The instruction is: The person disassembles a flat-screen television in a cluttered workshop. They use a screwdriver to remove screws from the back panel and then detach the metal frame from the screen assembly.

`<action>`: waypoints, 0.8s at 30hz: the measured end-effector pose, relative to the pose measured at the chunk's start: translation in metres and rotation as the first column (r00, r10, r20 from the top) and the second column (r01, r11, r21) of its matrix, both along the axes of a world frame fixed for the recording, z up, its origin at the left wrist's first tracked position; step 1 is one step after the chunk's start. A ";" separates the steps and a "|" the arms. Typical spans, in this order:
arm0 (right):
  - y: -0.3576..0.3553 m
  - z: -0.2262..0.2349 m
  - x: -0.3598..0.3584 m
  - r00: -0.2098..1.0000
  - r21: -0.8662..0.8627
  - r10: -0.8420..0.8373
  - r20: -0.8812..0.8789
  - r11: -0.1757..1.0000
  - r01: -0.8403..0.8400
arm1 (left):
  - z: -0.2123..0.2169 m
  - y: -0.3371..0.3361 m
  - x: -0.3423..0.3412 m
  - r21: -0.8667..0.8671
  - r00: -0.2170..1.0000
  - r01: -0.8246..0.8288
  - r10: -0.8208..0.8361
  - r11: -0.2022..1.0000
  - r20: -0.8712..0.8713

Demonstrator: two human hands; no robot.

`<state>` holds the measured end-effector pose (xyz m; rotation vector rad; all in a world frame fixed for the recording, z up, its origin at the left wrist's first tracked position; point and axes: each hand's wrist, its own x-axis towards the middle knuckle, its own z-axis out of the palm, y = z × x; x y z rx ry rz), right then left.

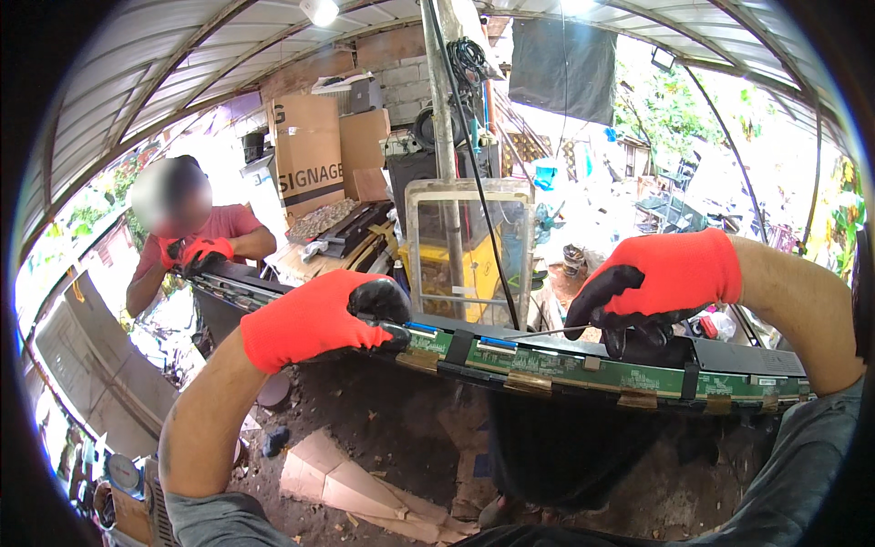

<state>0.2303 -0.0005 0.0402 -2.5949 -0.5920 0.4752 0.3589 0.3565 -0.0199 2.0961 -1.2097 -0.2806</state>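
My left hand (328, 319), in a red glove with black fingertips, is closed on the upper edge of a long, flat display panel. Along that edge runs a green circuit board strip (611, 374) with blue connectors, black strips and brownish tabs. A thin metal tool (547, 333), perhaps a screwdriver, is pinched in my gloved right hand (652, 292). Its tip points left, close to the blue connector (498, 343) near the middle of the board; I cannot tell whether they touch. The tool's handle is hidden by my fingers.
At the left, another person (196, 219) in red gloves handles a similar panel edge. Flattened cardboard (355, 488) lies on the dirt floor below. A framed clear panel (469, 246) and a post (444, 118) stand beyond, with large cardboard boxes (310, 150) further back.
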 end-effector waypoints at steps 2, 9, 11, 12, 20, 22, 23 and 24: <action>0.000 0.000 0.002 1.000 0.004 0.019 -0.004 1.000 -0.019 | 0.001 0.001 -0.002 0.008 1.000 -0.011 0.011 1.000 -0.004; 0.004 0.002 0.001 0.999 -0.045 0.021 -0.024 0.999 -0.022 | 0.002 0.004 -0.008 0.013 0.999 -0.039 0.039 0.999 -0.008; 0.004 0.002 0.002 1.000 -0.032 0.002 -0.021 0.999 -0.002 | 0.002 0.006 -0.009 0.021 0.999 -0.047 0.048 0.999 -0.022; 0.004 0.001 0.002 1.000 -0.017 -0.015 -0.017 1.000 0.015 | 0.002 0.006 -0.009 0.021 0.998 -0.051 0.051 0.998 -0.026; 0.006 0.004 0.000 0.999 -0.067 0.029 0.019 0.997 -0.028 | 0.002 0.005 -0.009 0.013 0.999 -0.046 0.046 0.999 -0.001; 0.007 0.004 0.000 0.999 -0.058 0.031 0.009 0.998 -0.030 | 0.002 0.006 -0.009 0.012 0.998 -0.047 0.048 0.999 -0.038; 0.007 0.004 0.000 0.999 -0.053 0.043 0.006 0.998 -0.043 | 0.002 0.006 -0.010 0.009 0.998 -0.048 0.048 0.999 -0.039; 0.008 0.004 0.000 0.998 -0.049 0.055 0.003 0.997 -0.055 | 0.004 0.006 -0.012 0.005 0.998 -0.048 0.048 0.999 -0.039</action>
